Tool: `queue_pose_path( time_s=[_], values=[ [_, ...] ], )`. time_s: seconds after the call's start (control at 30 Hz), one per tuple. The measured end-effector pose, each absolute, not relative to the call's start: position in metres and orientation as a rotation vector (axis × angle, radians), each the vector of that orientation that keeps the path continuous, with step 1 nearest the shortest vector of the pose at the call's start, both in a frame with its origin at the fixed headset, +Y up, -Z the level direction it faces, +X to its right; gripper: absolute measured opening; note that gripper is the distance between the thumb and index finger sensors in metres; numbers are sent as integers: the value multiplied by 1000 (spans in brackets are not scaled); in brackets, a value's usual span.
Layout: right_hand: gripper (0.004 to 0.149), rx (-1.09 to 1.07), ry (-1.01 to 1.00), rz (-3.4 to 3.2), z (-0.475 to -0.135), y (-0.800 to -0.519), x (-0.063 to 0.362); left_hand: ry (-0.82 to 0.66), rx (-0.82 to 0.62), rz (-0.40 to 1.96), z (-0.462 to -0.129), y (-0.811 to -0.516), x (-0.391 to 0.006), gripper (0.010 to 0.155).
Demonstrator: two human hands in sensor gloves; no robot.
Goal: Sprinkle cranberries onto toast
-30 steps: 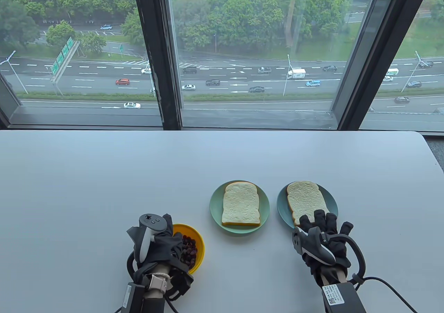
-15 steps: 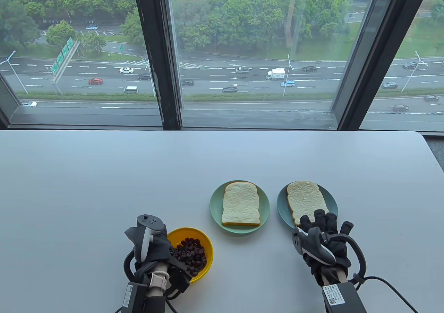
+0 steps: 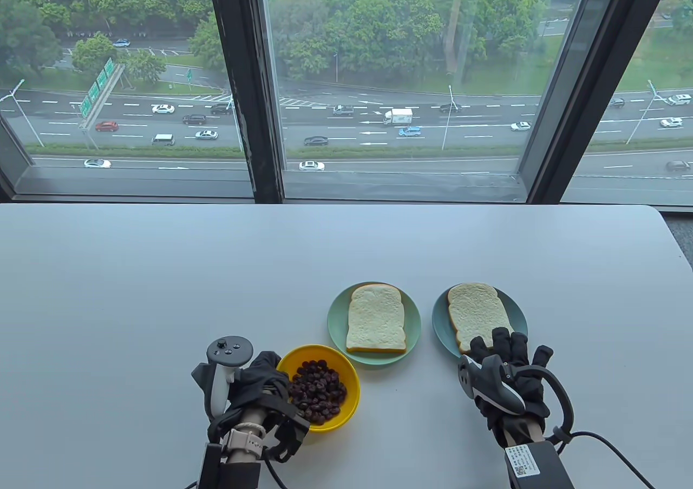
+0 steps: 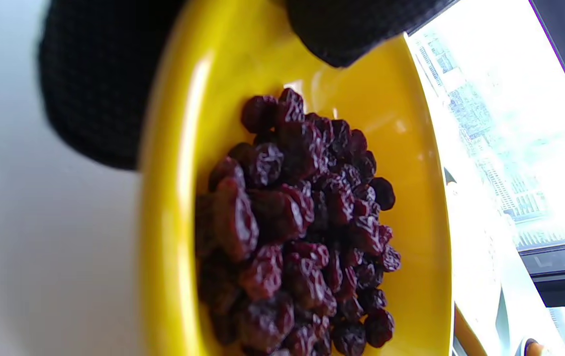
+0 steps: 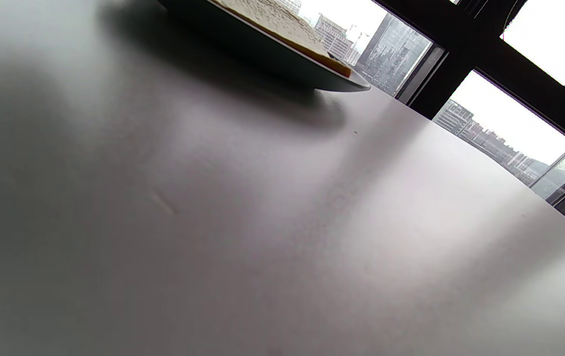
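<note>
A yellow bowl (image 3: 348, 371) of dark dried cranberries (image 3: 317, 384) sits at the table's front. My left hand (image 3: 277, 379) grips its left rim. In the left wrist view the thumb (image 4: 352, 24) lies over the bowl's (image 4: 411, 123) rim and the other fingers (image 4: 89, 84) are under its outer wall, with the cranberries (image 4: 302, 227) heaped inside. A toast slice (image 3: 376, 318) lies on a teal plate (image 3: 335, 321) in the middle. A second toast (image 3: 475, 307) lies on another plate (image 3: 521, 315) to the right. My right hand (image 3: 503, 356) rests flat, fingers spread, over that plate's near edge.
The white table (image 3: 162, 272) ends at a window wall behind. Its right edge curves away at the far right. The right wrist view shows the plate (image 5: 272, 54) with toast (image 5: 282, 22) low over the tabletop.
My left hand has slid the yellow bowl to the right and a little away, closer to the middle plate. The right hand has stayed in place.
</note>
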State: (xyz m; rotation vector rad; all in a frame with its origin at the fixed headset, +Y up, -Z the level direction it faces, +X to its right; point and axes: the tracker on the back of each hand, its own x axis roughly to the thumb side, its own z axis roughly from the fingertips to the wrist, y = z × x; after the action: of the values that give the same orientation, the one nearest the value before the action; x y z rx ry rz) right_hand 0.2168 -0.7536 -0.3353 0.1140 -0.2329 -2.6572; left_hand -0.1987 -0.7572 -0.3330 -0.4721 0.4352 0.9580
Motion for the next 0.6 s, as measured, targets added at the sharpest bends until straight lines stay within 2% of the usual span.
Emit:
queue_pose_path(
  time_s=[0.23, 0.43, 0.6],
  values=[
    [77, 115, -231, -2661, -335, -754, 217, 303, -558, 1217, -331, -762, -175, 51],
    [77, 112, -239, -2662, -335, -753, 217, 233, -627, 1308, -325, -767, -150, 49],
    [77, 109, -248, -2691, -334, -752, 215, 221, -652, 1291, -322, -768, -141, 47]
  ],
)
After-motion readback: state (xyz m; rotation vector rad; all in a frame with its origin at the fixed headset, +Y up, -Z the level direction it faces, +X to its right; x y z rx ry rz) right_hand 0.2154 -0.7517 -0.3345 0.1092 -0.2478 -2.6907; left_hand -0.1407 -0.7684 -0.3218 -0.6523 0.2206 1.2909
